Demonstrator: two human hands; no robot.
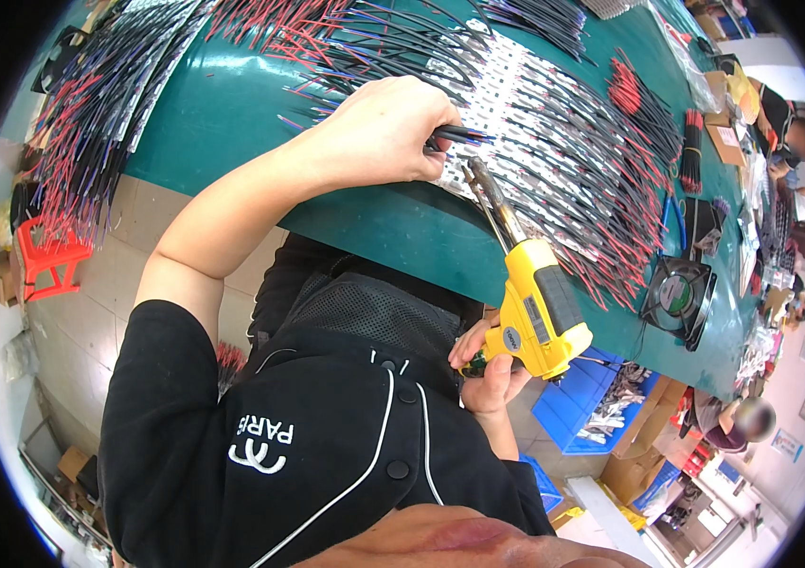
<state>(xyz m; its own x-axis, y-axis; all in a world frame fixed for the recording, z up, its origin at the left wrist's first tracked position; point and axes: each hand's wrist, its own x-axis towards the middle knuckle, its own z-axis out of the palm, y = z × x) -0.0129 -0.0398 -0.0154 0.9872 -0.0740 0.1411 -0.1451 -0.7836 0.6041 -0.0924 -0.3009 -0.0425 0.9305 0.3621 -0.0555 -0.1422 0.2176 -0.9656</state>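
My left hand [385, 133] is closed around a small bundle of black cables [459, 134], whose stripped ends stick out to the right. In my right hand [490, 369] is a yellow soldering gun [537, 301], gripped by its handle in front of my body. The gun's metal tip points up toward the cable ends, slightly below and apart from them. Behind both lies a white perforated sheet [502, 71] with rows of black cables [563, 142] across it. Red wire ends trail from those cables on the right.
A green table [218, 114] carries more cable bundles [104, 95] at the far left. A small black fan [679, 295] stands on its right part. Below the table edge are a blue crate [568, 417] and, at left, a red stool [47, 256]. Other people sit along the right.
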